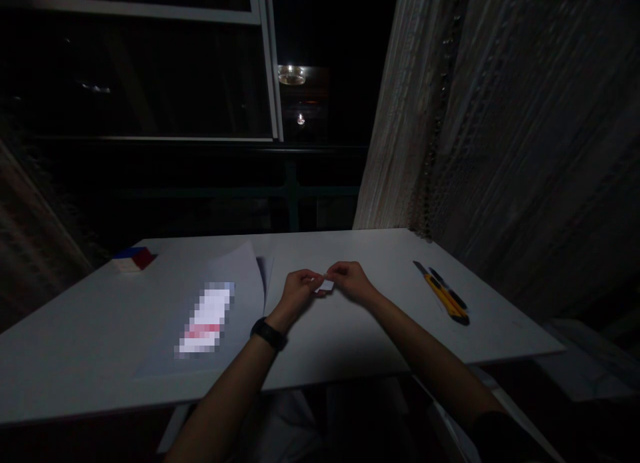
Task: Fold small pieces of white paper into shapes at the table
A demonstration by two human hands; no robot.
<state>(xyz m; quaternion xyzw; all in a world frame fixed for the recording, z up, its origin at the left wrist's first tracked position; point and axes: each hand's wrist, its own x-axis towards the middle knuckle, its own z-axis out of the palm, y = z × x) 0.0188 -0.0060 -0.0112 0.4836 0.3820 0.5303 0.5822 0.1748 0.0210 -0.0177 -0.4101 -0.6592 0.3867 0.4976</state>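
Note:
Above the middle of the white table, a small piece of white paper (326, 285) is pinched between my two hands. My left hand (299, 291), with a dark band at the wrist, grips its left side between thumb and fingers. From the right, my right hand (351, 280) has its fingertips closed at the upper edge of the same piece. The fingers cover part of the paper, so its full shape is hidden. Left of my hands, large white sheets (245, 269) lie on the table, one with a lifted, curling edge.
A lit phone (206, 319), its screen blurred out, rests on the sheets. At the table's (350, 363) far left sits a coloured cube (133, 259). To the right lie a yellow utility knife (444, 295) and a dark pen-like item (449, 288). Behind hangs a curtain (400, 116).

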